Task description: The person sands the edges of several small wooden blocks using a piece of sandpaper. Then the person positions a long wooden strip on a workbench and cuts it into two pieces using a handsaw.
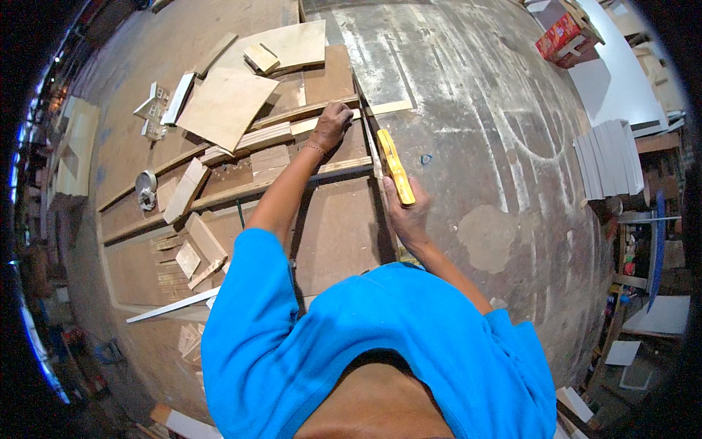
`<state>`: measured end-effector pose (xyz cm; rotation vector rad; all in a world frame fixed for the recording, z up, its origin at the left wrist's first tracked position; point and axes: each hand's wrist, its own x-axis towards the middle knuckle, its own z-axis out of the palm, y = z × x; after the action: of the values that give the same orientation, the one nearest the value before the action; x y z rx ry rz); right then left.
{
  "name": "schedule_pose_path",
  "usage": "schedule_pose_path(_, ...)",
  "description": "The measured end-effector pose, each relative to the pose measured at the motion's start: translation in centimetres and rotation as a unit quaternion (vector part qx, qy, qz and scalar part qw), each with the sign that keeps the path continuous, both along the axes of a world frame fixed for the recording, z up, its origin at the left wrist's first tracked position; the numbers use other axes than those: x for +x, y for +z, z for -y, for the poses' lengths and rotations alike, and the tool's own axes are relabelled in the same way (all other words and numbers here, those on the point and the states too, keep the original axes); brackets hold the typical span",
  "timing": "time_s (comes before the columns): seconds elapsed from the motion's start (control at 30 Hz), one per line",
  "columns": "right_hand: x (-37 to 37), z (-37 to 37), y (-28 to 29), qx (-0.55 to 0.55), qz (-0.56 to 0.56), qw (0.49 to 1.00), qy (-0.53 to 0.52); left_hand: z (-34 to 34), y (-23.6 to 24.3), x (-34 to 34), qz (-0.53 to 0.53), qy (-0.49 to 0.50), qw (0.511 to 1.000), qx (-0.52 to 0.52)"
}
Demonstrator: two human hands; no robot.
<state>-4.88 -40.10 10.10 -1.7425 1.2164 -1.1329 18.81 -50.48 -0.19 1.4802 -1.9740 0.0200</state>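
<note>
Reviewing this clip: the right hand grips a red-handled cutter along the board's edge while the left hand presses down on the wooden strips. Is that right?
Not quite. In the head view the cutter has a yellow handle, not red. The rest stands: the right hand grips it along the edge of the brown board, and the left hand presses down on the wooden strips.

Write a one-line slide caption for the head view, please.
Left hand presses on wood strips while right hand holds a yellow cutter along a brown board.

right hand (406, 212) grips yellow cutter (395, 167) | left hand (330, 126) presses wooden strip (322, 123) | brown board (336, 227)
</note>
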Motion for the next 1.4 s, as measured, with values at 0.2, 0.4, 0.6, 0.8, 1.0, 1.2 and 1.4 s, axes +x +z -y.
schedule_pose_path(0.2, -0.2, 0.3, -0.2, -0.007, 0.032, 0.999, -0.021, -0.6, 0.0, 0.2, -0.005, 0.014, 1.000, -0.011)
schedule_pose_path(0.4, -0.9, 1.6, -1.0, -0.031, 0.039, 0.998, -0.045, 1.3, -0.2, -0.7, -0.025, 0.014, 0.999, -0.035)
schedule_pose_path(0.6, -0.8, 2.0, -1.4, -0.049, 0.028, 0.998, -0.035, 1.3, -1.8, -0.8, 0.027, 0.059, 0.997, -0.038)
schedule_pose_path(0.8, -0.4, 2.2, -1.8, -0.041, 0.047, 0.997, -0.034, 0.4, -1.9, -0.3, 0.038, 0.106, 0.992, -0.055)
schedule_pose_path(1.0, -0.2, 2.1, -1.8, -0.056, 0.062, 0.996, -0.017, 0.2, -1.0, -0.4, 0.061, 0.123, 0.990, -0.014)
schedule_pose_path(1.2, 0.2, 2.1, -2.0, -0.044, 0.037, 0.998, -0.016, 0.6, -0.8, -0.5, 0.040, 0.088, 0.994, -0.056)
schedule_pose_path(1.4, 0.2, 2.1, -1.5, -0.037, 0.044, 0.998, -0.028, 0.9, -1.4, -0.5, 0.042, 0.079, 0.995, -0.054)
